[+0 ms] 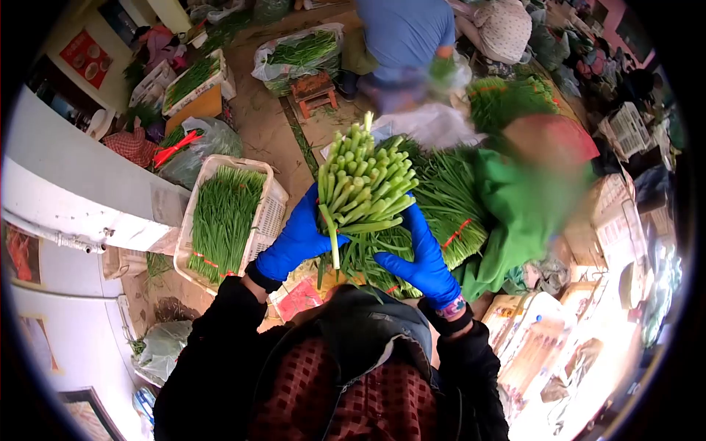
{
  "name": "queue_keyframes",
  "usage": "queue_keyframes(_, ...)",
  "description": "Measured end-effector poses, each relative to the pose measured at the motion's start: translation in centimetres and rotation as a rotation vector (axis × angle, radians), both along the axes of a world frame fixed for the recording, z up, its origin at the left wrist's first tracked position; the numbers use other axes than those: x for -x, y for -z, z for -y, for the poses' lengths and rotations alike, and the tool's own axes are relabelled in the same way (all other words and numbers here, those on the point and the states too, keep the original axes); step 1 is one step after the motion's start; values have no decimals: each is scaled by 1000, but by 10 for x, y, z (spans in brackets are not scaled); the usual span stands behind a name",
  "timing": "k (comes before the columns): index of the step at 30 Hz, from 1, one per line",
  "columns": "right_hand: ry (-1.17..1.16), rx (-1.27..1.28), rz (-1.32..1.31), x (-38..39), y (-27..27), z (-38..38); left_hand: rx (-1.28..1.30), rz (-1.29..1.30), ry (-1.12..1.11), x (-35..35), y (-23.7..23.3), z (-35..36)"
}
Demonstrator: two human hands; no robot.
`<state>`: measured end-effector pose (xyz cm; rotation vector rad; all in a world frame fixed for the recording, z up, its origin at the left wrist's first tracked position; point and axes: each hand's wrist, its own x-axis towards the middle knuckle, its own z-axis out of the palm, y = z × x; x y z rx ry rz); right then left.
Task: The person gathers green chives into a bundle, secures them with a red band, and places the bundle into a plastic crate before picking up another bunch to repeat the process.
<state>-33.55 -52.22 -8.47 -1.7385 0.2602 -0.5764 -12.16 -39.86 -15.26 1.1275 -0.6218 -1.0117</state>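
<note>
Gripping from both sides, my left hand [298,239] and right hand [423,257], each in a blue glove, are closed around one bunch [365,184] of green stalks. The bunch stands upright between the palms at the centre of the view, cut ends up and fanned out, and one stalk hangs loose down past the left thumb. The left fingers wrap the bunch's lower left side, and the right hand presses flat against its lower right. Right behind the bunch I see a pile [448,198] of the same greens, tied with red bands. Left of my left hand sits a white crate [271,217] filled with thin green leaves, lying on the floor. To the right of the pile is a person in a green top [515,213], blurred. Further back stand a small red stool [315,92], a plastic bag [298,51] of greens, and a person in a blue shirt [404,33].
</note>
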Motion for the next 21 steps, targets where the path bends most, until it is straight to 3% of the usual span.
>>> queue_keyframes(3,23,-19,-1,-12,-9,-31,15,652,44,14,-43,-18)
queue_keyframes(6,30,-134,-63,-13,-17,-50,-15,701,189,22,-61,-28)
queue_keyframes(10,170,-508,89,-10,15,-69,39,734,89,53,-60,-38)
queue_keyframes(12,190,-626,165,-4,-1,-78,11,796,67,65,-65,-45)
queue_keyframes(14,211,-624,189,6,3,-80,39,1078,102,75,-71,-52)
queue_keyframes(18,229,-702,294,35,0,-102,-124,1180,113,103,-76,-72)
queue_keyframes(21,233,-705,287,61,4,-118,-95,1106,39,122,-77,-87)
